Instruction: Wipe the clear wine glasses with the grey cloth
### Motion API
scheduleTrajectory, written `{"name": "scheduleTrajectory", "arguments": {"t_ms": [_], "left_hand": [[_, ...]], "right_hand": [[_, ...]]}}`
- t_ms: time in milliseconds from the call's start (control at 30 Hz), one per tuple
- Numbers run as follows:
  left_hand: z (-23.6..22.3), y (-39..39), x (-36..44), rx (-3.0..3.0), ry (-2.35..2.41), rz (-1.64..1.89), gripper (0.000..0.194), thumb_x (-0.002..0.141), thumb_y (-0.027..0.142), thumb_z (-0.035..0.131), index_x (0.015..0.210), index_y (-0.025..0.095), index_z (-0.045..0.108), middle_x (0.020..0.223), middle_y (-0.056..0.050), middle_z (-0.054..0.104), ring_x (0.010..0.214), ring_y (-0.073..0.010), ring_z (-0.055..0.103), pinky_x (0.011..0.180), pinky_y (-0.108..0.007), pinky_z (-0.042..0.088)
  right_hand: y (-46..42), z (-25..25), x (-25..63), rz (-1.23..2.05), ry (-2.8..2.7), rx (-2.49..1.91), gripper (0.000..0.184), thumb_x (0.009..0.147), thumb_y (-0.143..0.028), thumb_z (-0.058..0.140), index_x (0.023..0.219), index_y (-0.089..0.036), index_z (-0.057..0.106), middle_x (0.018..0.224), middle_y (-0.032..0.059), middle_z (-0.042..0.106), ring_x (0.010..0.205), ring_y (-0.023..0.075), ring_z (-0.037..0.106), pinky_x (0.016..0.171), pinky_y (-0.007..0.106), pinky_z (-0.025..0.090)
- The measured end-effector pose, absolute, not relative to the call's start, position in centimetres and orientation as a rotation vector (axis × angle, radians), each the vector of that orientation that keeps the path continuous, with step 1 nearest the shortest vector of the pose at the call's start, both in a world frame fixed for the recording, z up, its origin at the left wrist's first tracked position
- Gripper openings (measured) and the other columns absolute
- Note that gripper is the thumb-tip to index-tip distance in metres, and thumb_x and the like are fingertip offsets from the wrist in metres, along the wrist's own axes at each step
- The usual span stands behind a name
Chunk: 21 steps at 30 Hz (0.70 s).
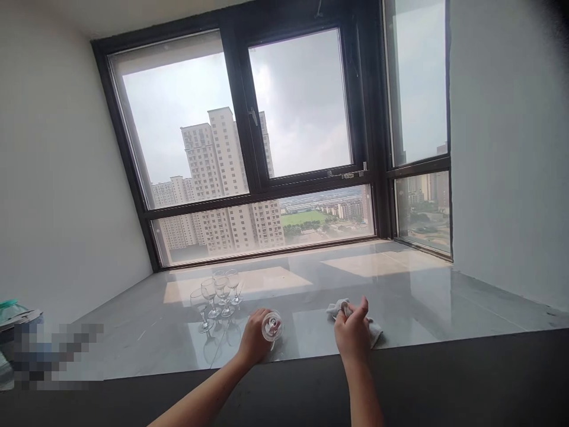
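Observation:
My left hand [255, 337] is closed around a clear wine glass [272, 325] near the front edge of the sill. Its round end faces up toward me; whether that is the rim or the foot I cannot tell. Farther right, my right hand [354, 330] grips a pale grey cloth [376, 333], thumb raised. Part of the cloth bunches out beyond the fingers, and the rest hangs down beside the palm. To the left of my left hand, several stemmed wine glasses [223, 290] stand upright in a close group, apart from both hands.
The glossy grey window sill [306, 341] drops off at its front edge. Behind it rises a dark-framed window [240, 118] with tall buildings outside. White walls stand on both sides. A green-topped item [11, 308] shows at far left, beside a blurred-out patch.

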<state>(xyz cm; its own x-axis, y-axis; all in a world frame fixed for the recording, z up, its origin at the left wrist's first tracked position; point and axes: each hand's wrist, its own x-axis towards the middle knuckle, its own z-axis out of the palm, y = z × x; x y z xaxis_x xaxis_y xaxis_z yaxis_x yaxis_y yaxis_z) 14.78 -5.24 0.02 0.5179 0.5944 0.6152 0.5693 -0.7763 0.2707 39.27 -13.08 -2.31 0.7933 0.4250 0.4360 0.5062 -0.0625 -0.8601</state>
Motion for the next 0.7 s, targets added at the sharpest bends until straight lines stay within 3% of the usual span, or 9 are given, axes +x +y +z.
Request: {"name": "scheduleTrajectory", "arguments": {"t_ms": [133, 500, 700], "left_hand": [[0.4, -5.7, 14.8, 2.688, 1.072, 1.087, 0.007, 0.085, 0.017, 0.058, 0.087, 0.019, 0.065, 0.092, -0.008, 0.067, 0.086, -0.0212, 0.061, 0.077, -0.033, 0.047], [0.7, -5.8, 14.8, 2.720, 1.144, 1.017, 0.013, 0.083, 0.019, 0.059, 0.094, 0.020, 0.065, 0.095, -0.007, 0.066, 0.091, -0.0229, 0.061, 0.081, -0.033, 0.045], [0.5, -5.4, 14.6, 2.688, 1.084, 1.017, 0.019, 0.085, 0.025, 0.057, 0.100, 0.021, 0.067, 0.098, -0.008, 0.068, 0.094, -0.0254, 0.062, 0.086, -0.036, 0.046]], "right_hand": [[-12.8, -2.8, 39.2, -0.075, -0.775, -1.706, 0.081, 0.086, -0.035, 0.042, 0.154, -0.006, 0.007, 0.122, 0.0164, 0.066, 0.109, 0.0320, 0.058, 0.087, 0.041, 0.041], [-12.8, -3.3, 38.0, -0.189, -0.802, -1.821, 0.074, 0.089, -0.032, 0.044, 0.154, -0.010, 0.017, 0.120, 0.0120, 0.068, 0.109, 0.0297, 0.059, 0.087, 0.040, 0.039], [-12.8, -3.3, 38.0, -0.200, -0.831, -1.808, 0.071, 0.089, -0.028, 0.045, 0.152, -0.008, 0.020, 0.117, 0.0145, 0.068, 0.113, 0.0290, 0.058, 0.089, 0.038, 0.039]]}}
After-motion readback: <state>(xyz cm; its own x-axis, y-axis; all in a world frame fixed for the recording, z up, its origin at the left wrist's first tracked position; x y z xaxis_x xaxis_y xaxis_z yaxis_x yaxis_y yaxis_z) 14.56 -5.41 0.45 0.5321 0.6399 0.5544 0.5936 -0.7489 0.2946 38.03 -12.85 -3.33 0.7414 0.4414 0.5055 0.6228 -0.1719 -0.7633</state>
